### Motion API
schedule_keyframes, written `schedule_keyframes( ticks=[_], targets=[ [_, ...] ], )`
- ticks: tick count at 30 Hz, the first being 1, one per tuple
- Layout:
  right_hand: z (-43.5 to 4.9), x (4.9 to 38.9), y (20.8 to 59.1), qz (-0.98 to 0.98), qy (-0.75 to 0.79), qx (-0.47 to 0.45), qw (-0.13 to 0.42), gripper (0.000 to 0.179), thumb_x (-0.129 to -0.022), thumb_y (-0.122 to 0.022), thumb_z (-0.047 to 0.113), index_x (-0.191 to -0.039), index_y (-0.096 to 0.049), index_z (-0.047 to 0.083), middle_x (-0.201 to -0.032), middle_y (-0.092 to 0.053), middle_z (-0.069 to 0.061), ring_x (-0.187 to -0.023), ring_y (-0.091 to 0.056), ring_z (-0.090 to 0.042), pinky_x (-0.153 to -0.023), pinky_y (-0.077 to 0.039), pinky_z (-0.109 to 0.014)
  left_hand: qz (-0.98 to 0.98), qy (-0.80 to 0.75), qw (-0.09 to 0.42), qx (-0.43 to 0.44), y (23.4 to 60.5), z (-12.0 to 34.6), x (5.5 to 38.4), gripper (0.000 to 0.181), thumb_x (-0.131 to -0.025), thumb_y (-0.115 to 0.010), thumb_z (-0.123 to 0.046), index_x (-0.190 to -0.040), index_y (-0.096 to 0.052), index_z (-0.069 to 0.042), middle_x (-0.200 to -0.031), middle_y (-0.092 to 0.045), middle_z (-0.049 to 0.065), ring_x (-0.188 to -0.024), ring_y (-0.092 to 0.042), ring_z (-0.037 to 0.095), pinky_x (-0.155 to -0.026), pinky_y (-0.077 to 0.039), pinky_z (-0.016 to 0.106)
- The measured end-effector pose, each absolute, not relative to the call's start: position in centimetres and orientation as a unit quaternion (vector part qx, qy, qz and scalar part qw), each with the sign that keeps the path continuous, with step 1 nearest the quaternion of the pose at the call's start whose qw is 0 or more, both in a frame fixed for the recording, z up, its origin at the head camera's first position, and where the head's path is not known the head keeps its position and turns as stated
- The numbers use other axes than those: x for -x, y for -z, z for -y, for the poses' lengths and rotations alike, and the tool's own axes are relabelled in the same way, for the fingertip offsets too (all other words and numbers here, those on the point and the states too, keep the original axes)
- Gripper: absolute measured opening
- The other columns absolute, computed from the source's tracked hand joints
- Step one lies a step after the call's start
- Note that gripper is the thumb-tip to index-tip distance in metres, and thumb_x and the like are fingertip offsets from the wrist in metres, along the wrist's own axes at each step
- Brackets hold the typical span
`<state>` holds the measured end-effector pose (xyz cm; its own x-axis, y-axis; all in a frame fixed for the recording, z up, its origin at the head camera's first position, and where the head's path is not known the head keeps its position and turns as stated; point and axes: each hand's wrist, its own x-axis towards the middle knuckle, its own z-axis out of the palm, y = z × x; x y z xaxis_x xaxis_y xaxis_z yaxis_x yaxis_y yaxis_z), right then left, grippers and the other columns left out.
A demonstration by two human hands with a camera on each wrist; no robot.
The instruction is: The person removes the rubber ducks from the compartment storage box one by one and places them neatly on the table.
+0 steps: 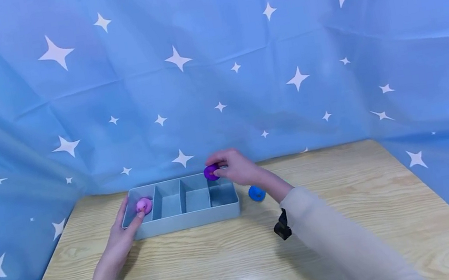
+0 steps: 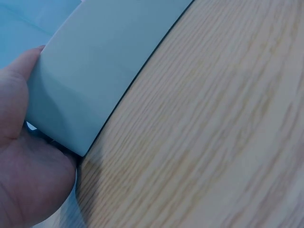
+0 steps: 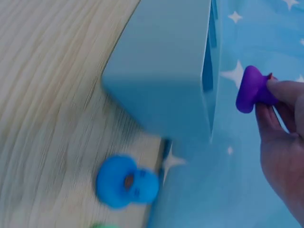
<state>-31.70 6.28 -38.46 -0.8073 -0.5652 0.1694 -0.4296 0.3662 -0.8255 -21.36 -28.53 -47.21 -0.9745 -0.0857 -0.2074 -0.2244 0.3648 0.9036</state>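
Observation:
A grey-blue divided tray sits on the table, its compartments in a row. A pink rubber duck lies in the leftmost one. My left hand grips the tray's left end, thumb over the front rim beside the pink duck; the left wrist view shows the palm close to the tray's corner. Over the back of the tray's right end, my right hand pinches a purple rubber duck between thumb and fingers. A blue rubber duck stands on the table just right of the tray, under the right wrist.
The wooden table ends at the back against a blue curtain with white stars, which also hangs along both sides. A small green thing shows at the bottom edge of the right wrist view.

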Motion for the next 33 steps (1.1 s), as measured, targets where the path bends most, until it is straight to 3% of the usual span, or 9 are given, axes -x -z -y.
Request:
schedule_keyframes(
  ticks=[18, 33],
  targets=[
    [-17.9, 30.7, 39.6, -0.861, 0.441, 0.252, 0.022, 0.03, -0.095, -0.061, -0.01, -0.124, -0.068, -0.009, -0.127, -0.063, -0.026, -0.118, -0.063, -0.042, -0.099, -0.055, -0.046, -0.823, -0.558, 0.064, 0.087, 47.3, 28.4, 21.2, 0.09, -0.103, -0.054, -0.054, -0.163, 0.012, -0.04, -0.17, 0.014, 0.017, -0.153, 0.011, 0.047, -0.116, -0.006, 0.075],
    [-25.0, 28.6, 43.5, -0.884, 0.422, 0.202, -0.012, 0.032, -0.088, -0.063, -0.016, -0.119, -0.068, -0.013, -0.12, -0.066, -0.029, -0.11, -0.065, -0.044, -0.095, -0.057, -0.044, -0.824, -0.557, 0.058, 0.086, 47.2, 28.3, 21.0, 0.089, -0.105, -0.054, -0.05, -0.164, 0.011, -0.037, -0.169, 0.013, 0.019, -0.153, 0.01, 0.046, -0.118, -0.006, 0.072]
  ],
)
